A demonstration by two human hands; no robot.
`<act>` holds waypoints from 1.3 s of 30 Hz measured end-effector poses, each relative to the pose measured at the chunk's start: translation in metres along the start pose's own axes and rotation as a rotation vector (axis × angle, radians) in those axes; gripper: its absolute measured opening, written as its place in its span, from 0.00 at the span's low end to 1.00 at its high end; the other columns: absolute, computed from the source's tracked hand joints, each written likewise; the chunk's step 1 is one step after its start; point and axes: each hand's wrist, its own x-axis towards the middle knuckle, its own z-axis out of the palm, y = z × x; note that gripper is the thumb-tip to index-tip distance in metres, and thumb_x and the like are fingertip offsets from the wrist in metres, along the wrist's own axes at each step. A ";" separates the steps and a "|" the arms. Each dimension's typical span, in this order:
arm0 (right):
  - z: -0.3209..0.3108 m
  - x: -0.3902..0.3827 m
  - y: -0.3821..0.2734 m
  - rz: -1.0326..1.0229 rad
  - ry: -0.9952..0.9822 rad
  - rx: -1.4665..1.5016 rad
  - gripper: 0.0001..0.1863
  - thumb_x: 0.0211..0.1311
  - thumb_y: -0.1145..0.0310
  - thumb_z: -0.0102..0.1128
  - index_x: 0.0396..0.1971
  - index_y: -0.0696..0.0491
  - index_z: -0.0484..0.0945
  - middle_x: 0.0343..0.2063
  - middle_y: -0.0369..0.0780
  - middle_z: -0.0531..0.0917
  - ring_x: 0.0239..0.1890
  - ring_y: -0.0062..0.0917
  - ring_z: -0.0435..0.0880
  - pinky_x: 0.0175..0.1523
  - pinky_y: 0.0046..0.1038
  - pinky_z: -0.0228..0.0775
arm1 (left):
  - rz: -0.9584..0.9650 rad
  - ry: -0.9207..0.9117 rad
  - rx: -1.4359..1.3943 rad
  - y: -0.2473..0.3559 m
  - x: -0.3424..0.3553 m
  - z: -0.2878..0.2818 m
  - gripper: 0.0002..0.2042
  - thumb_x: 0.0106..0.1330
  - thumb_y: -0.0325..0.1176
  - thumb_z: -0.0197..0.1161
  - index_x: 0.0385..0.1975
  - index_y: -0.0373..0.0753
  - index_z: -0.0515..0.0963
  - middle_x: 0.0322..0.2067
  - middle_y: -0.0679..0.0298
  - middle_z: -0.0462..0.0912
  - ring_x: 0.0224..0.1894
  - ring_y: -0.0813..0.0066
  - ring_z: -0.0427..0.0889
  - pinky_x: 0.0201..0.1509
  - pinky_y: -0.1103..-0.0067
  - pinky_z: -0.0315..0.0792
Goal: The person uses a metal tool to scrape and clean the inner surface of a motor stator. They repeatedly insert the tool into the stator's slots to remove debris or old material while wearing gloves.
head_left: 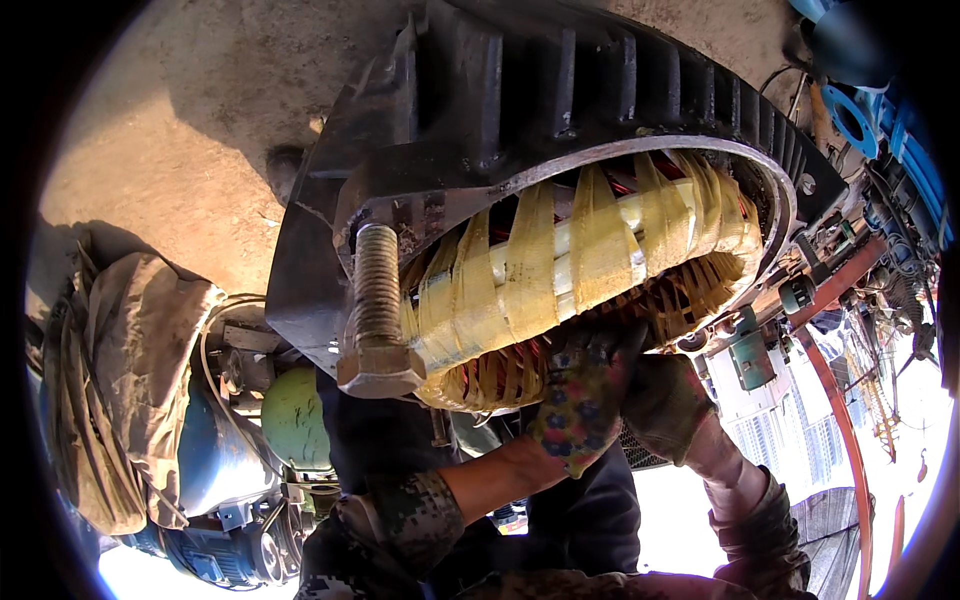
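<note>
A large black ribbed motor housing (385,165) lies before me, its round end open. Inside its metal rim sits a ring of stator winding (590,240), bound with yellowish tape. My left hand (580,405), in a flower-patterned glove, reaches up to the lower inner edge of the winding; its fingertips go into the shadow there. Close beside it is my right hand (665,405), in a greyish glove, bent at the same edge. The fingers of both are mostly hidden, and whether they hold anything is not visible. A big threaded bolt (378,300) stands out from the housing's left corner.
Left of me are a brown tarp (140,380), a green rounded tank (297,420) and a blue motor (215,550). On the right are reddish steel bars (840,285), tangled cables and blue metal parts (855,120). Bare dirt ground (190,130) stretches beyond the housing.
</note>
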 end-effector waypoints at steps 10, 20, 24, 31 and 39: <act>-0.013 0.002 -0.007 0.204 -0.112 0.147 0.16 0.68 0.75 0.49 0.52 0.67 0.71 0.22 0.39 0.76 0.23 0.32 0.78 0.27 0.33 0.70 | 0.052 -0.031 -0.071 0.000 -0.006 0.001 0.31 0.61 0.26 0.57 0.69 0.33 0.65 0.59 0.46 0.72 0.63 0.48 0.70 0.70 0.60 0.65; -0.032 0.010 -0.020 0.120 -0.370 -0.295 0.11 0.69 0.72 0.48 0.46 0.59 0.74 0.33 0.39 0.79 0.35 0.29 0.80 0.37 0.32 0.72 | 0.059 0.008 -0.072 -0.002 0.004 0.001 0.31 0.62 0.27 0.56 0.69 0.33 0.65 0.60 0.47 0.72 0.63 0.49 0.70 0.70 0.61 0.65; -0.021 0.010 -0.008 0.033 -0.283 -0.247 0.12 0.71 0.71 0.47 0.48 0.59 0.74 0.39 0.43 0.81 0.41 0.30 0.82 0.44 0.34 0.75 | 0.051 -0.017 -0.069 -0.003 0.005 0.001 0.30 0.63 0.27 0.56 0.69 0.33 0.65 0.60 0.47 0.71 0.63 0.50 0.70 0.70 0.61 0.65; -0.031 0.023 -0.004 -0.164 -0.577 -0.494 0.20 0.74 0.65 0.50 0.58 0.61 0.75 0.44 0.40 0.84 0.46 0.24 0.83 0.53 0.31 0.78 | 0.044 -0.089 -0.102 -0.005 -0.009 0.003 0.30 0.64 0.27 0.55 0.69 0.34 0.65 0.60 0.48 0.71 0.64 0.50 0.70 0.70 0.61 0.64; -0.025 0.003 -0.016 -0.238 -0.108 -1.194 0.11 0.68 0.71 0.50 0.41 0.61 0.77 0.22 0.34 0.72 0.22 0.20 0.71 0.25 0.26 0.66 | 0.046 -0.112 -0.134 -0.003 -0.004 0.008 0.29 0.64 0.28 0.55 0.69 0.34 0.65 0.61 0.48 0.71 0.64 0.51 0.70 0.71 0.62 0.64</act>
